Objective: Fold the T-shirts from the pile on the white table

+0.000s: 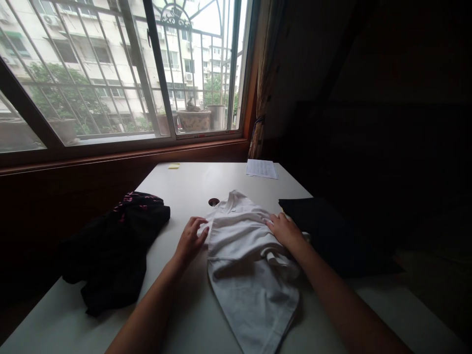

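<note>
A rumpled white shirt (245,246) lies lengthwise on the white table, its collar end towards the window and its near end narrowing towards me. At its left edge is my left hand (191,238), with thumb and fingers apart and slightly bent beside the fabric. My right hand (285,229) rests on the shirt's right side, fingers stretched over the cloth. Beneath the right wrist the fabric is bunched and folded over. Whether the left fingertips touch the cloth is hard to make out.
To the left, a black garment with pink markings (121,246) hangs partly over the table edge. Dark folded cloth (332,236) lies right. Papers (261,168), yellow sticky notes (174,166) and a cable hole (213,202) are on the table (195,182). A barred window (121,73) stands beyond.
</note>
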The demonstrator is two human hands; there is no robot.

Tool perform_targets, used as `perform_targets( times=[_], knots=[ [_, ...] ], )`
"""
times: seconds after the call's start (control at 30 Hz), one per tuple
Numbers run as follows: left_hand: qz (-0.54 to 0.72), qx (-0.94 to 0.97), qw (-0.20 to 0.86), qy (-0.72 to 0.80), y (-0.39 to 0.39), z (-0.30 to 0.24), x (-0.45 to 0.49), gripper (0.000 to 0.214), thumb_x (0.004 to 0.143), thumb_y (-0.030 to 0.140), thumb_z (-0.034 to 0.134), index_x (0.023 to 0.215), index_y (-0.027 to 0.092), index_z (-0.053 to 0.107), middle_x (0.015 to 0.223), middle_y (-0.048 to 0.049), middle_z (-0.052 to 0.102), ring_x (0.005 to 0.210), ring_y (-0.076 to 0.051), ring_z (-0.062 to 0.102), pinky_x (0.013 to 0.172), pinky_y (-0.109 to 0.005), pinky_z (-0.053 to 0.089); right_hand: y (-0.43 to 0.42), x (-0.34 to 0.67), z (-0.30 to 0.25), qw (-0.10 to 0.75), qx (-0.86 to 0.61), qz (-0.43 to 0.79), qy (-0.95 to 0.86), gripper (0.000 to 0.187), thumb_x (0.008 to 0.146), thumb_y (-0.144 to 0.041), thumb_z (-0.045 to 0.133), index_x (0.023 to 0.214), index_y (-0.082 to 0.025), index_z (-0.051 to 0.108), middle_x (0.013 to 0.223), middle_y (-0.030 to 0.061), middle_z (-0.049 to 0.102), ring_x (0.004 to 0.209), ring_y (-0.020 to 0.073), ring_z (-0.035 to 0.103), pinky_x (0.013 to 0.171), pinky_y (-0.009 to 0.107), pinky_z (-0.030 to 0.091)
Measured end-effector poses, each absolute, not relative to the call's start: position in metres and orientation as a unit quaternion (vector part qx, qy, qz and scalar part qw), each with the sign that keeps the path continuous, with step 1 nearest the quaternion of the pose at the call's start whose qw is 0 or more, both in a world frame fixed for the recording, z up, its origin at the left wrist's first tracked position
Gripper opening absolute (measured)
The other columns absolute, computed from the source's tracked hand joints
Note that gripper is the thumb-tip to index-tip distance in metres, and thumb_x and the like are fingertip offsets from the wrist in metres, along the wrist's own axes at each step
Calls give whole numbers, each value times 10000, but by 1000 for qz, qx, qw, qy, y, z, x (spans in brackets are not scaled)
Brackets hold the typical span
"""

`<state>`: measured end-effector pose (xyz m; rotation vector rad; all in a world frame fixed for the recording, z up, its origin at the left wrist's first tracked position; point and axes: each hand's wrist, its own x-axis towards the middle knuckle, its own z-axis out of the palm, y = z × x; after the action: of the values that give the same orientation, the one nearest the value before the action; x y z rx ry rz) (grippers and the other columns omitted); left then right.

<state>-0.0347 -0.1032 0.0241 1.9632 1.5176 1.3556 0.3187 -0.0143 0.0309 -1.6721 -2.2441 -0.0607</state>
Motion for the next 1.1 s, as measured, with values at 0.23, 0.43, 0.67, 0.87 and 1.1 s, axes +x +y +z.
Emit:
perform_targets(
  times=[0.23,0.43,0.67,0.87,1.1],
  knots=[
    [396,707,99,577,-99,11,-41,290,948,450,592,1130,236,665,1134,-105,692,1061,-302,630,990,-491,494,-76,301,49,97,-540,184,-815,279,970,-438,543,886,-218,692,892,119,726,774,271,709,687,363,534],
    [390,709,56,585,-94,1,-51,357,911,417,645,1210,222,653,1294,-140,653,1211,-333,567,1084,-528,412,-102,311,72,85,-375,508,-771,354,949,-521,567,876,-205,709,753,27,717,674,204,681,639,310,529],
    [382,696,96,601,-96,3,-55,431,822,373,737,1221,227,668,1180,-120,695,1124,-328,603,1018,-525,466,-49,351,33,382,-533,218,-723,345,852,-439,612,1116,-250,728,1143,92,686,1069,269,658,974,428,531],
    [390,687,146,595,-92,2,-55,501,813,287,719,1297,203,621,1225,-120,695,1110,-280,646,993,-451,502,-35,368,6,300,-546,199,-756,396,747,-281,577,1112,-242,726,1159,88,686,1147,287,606,1056,441,451],
    [394,673,157,606,-92,16,-54,228,848,297,658,1045,201,720,985,-63,687,927,-230,669,884,-369,534,-43,371,21,351,-501,240,-754,252,802,-510,684,843,-262,702,1063,81,691,1116,321,606,1041,480,442]
  ],
)
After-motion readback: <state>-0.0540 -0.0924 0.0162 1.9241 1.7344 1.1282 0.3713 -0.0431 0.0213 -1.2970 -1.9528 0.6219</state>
